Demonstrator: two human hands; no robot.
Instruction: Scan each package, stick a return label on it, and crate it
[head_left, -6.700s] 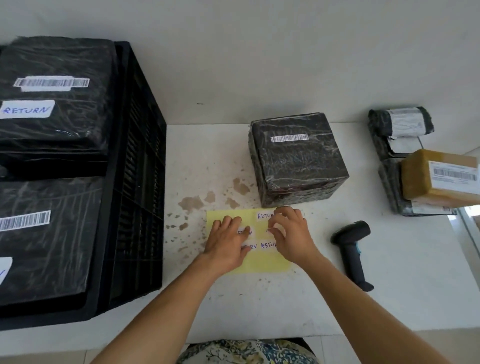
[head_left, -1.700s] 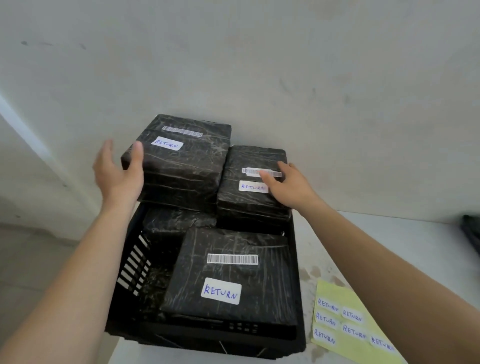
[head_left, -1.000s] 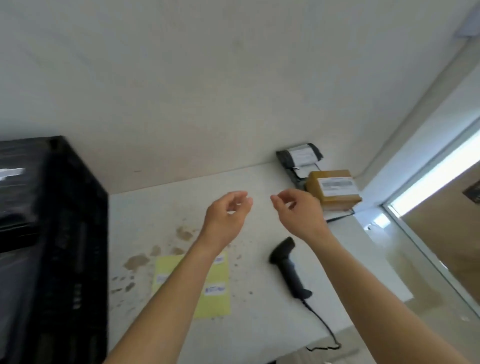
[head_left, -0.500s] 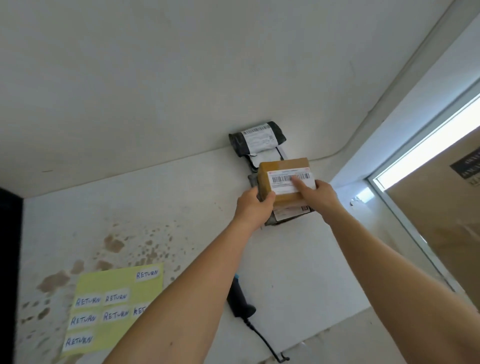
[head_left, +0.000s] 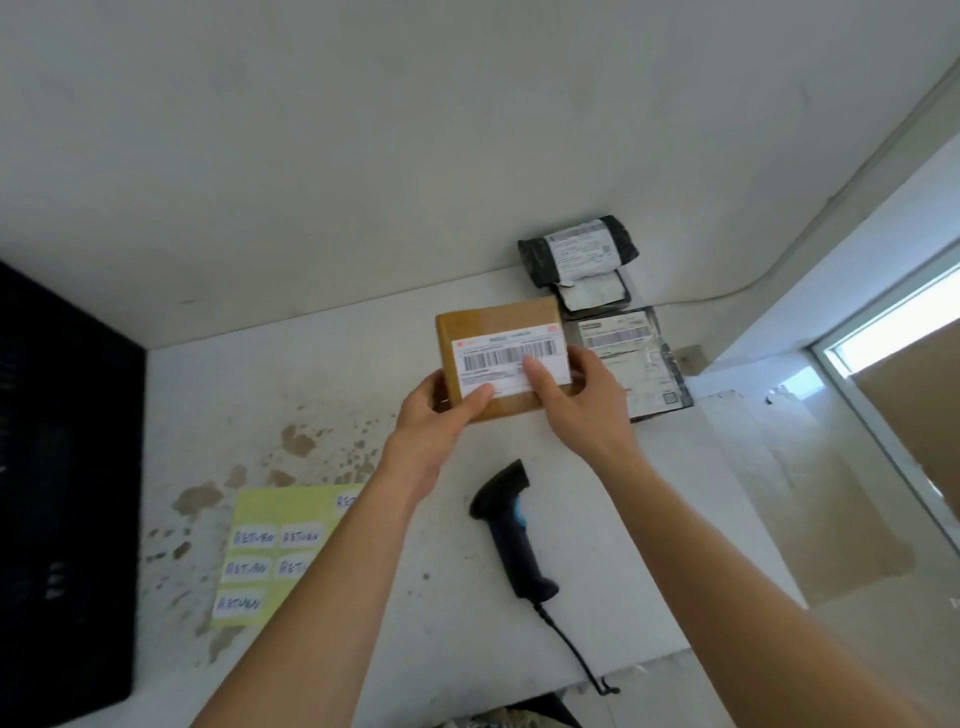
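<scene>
Holding the brown box (head_left: 498, 358) in both hands above the desk (head_left: 597, 519), left hand (head_left: 436, 410) gripping its near left corner, right hand (head_left: 576, 400) its right edge, thumbs lying on the barcode label. Not yet scanning: scanner (head_left: 511, 525) lying untouched just below. No return sticker showing on it; sheet (head_left: 275, 551) waiting at left. Leaving three dark parcels (head_left: 597, 291) beyond. Crate (head_left: 62, 467) standing far left, contents hidden.

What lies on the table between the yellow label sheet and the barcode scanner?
In the head view, only the person's left forearm crosses above that stretch between label sheet and scanner; the table there is bare.
</scene>
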